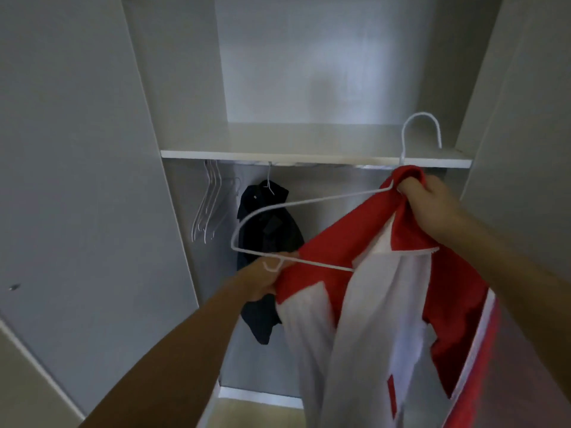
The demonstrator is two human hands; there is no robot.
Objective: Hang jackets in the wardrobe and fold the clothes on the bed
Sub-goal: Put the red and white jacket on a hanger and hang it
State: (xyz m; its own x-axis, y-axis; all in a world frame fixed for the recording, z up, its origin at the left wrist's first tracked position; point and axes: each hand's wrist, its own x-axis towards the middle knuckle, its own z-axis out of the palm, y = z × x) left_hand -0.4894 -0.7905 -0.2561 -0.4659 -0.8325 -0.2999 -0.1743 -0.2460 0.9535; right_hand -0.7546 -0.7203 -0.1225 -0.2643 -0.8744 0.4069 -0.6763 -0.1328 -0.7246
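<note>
Hands grip a red-and-white fabric jacket [386, 304]. Right hand [429, 205] clamps its collar just below the white wire hanger [309, 205]'s hook. Left hand [262, 279] pinches jacket edge and hanger's lower bar.

The red and white jacket [386, 273] is soft, matt cloth. Its hanger [309, 202] looks like thin white coated wire, smooth. The dark jacket [268, 230] is matt fabric. The wardrobe shelf [278, 154] is smooth white laminate with a faint sheen.

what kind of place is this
Most likely a bedroom wardrobe, seen from in front with its doors open. A shelf sits above a rail with empty hangers and a dark jacket hanging from it.
</note>
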